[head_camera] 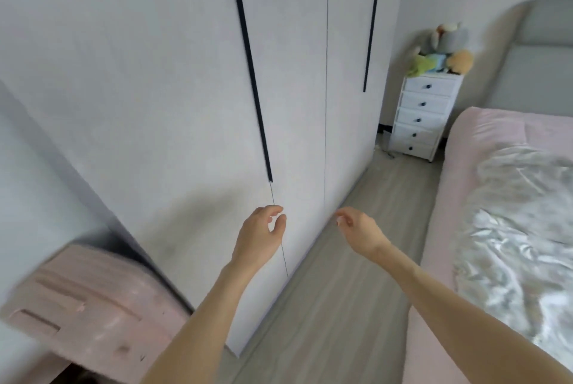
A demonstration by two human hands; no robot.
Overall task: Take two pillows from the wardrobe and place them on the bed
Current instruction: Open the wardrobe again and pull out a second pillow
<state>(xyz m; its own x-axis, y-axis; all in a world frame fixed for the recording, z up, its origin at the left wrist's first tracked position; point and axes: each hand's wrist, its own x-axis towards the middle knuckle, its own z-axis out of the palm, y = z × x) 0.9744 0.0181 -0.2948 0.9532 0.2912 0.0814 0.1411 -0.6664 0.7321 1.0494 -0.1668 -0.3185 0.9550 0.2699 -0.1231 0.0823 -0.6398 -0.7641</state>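
Note:
A tall white wardrobe (173, 98) with shut doors and long black strip handles (249, 64) fills the left and middle of the head view. My left hand (260, 236) hovers in front of the door seam just below the left handle, fingers curled and apart, holding nothing. My right hand (361, 233) is beside it to the right, also empty with loose fingers. The bed (471, 166) with a pink sheet and a crumpled white quilt (521, 228) lies on the right. No pillow is visible.
A white chest of drawers (421, 117) topped with plush toys (443, 48) stands at the far end by the grey headboard (533, 58). A pink suitcase (83, 309) sits at the lower left. A strip of wood floor (356, 275) runs between wardrobe and bed.

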